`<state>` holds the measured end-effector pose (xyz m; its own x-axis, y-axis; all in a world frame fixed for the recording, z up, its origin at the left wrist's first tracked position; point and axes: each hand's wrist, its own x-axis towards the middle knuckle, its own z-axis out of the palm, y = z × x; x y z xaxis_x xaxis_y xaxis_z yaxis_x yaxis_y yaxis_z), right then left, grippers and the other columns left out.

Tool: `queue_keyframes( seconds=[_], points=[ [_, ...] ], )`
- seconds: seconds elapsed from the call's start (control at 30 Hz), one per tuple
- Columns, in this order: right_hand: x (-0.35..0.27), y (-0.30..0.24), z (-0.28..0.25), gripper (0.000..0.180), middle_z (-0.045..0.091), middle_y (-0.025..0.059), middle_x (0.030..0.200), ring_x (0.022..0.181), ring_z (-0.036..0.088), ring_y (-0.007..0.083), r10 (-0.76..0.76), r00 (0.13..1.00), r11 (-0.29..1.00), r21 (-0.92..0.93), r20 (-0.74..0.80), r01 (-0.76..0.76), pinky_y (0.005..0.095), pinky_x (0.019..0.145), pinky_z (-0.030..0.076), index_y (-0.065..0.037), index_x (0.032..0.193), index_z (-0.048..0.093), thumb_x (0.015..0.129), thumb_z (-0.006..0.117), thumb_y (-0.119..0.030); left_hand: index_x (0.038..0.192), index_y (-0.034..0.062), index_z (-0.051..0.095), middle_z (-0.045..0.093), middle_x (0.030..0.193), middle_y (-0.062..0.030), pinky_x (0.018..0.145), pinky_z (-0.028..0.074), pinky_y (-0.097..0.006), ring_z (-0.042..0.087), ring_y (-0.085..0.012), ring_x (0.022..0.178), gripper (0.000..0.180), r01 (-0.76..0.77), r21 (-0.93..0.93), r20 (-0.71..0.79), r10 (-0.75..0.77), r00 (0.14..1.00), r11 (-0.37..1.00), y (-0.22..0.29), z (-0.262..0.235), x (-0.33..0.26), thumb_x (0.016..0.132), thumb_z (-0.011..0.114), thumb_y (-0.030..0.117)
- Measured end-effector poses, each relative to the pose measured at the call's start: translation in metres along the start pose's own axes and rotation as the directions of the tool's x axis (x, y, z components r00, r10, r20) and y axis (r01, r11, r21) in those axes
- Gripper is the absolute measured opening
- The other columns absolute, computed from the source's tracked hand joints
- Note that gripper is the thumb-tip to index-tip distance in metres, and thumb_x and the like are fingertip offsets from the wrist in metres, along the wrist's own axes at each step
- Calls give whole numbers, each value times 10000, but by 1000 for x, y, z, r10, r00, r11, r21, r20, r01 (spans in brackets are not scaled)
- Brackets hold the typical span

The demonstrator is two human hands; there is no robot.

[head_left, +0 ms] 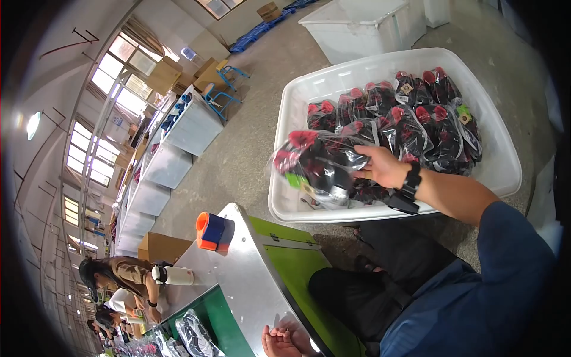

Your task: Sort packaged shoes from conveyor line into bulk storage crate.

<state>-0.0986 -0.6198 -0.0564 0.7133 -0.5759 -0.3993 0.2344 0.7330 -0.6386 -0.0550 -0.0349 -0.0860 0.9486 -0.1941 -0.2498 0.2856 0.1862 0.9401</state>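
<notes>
My right hand (pixel 380 168), with a black band on its wrist, is closed on one end of a bagged pair of shoes (pixel 324 157). The shoes are black with red linings, and the clear plastic bag carries a green tag. This bag is held over the near left part of a white plastic bin (pixel 291 107). Similar bagged shoes (pixel 440 128) lie in rows inside the bin. At the lower edge, my left hand (pixel 282 340) rests by the metal table's edge, loosely curled with nothing visible in it.
On the metal table (pixel 241 262) stand an orange-and-blue cuff-shaped thing (pixel 210 231) and a white bottle (pixel 172 275). Bagged goods (pixel 196 333) lie on a green belt (pixel 229 315). Co-workers (pixel 128 279) sit beyond. Another white bin (pixel 363 30) stands behind; blue stools (pixel 221 101) are farther off.
</notes>
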Motion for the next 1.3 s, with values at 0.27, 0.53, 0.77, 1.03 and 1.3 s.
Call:
queue_keyframes(
  seconds=[0.27,0.53,0.77,1.03,1.3],
  points=[
    [75,58,-46,356,583,16,867,837,615,166,36,984,864,-490,-172,-117,339,720,569,-42,1137,645,939,752,-318,1405,-2,546,581,1415,-333,1021,562,-471,659,-420,1184,370,-23,-159,-29,19,999,987,8,11,-15,1085,523,182],
    [55,62,-54,365,738,98,856,805,705,199,-151,845,223,-815,514,535,355,714,545,-12,1065,746,937,723,-353,1433,72,539,634,1300,-262,944,575,-469,670,-400,1126,365,-56,-86,-99,47,994,995,8,29,-12,1078,525,157],
    [-80,108,-46,787,563,154,1383,1259,564,345,-175,634,-576,-601,753,554,517,1080,405,-35,1525,469,862,755,-348,1488,-175,406,651,1316,-291,954,527,-358,653,-295,1083,661,41,5,-152,-40,988,999,26,52,-19,1079,487,339],
    [-73,126,-53,605,581,148,1342,1238,567,282,-278,640,-615,-645,716,453,493,1079,414,-54,1486,544,936,635,-289,1198,29,641,603,931,-40,851,485,-313,565,-178,908,218,-21,-16,-212,17,977,1000,0,22,-4,1057,565,176],
    [-71,127,-58,603,590,151,1327,1232,565,289,-291,622,-655,-625,727,425,503,1077,415,-42,1497,531,945,575,-280,1240,2,636,689,1014,-109,904,532,-376,636,-251,931,260,2,-68,-235,-18,972,998,4,13,-6,1074,535,175]
  ],
)
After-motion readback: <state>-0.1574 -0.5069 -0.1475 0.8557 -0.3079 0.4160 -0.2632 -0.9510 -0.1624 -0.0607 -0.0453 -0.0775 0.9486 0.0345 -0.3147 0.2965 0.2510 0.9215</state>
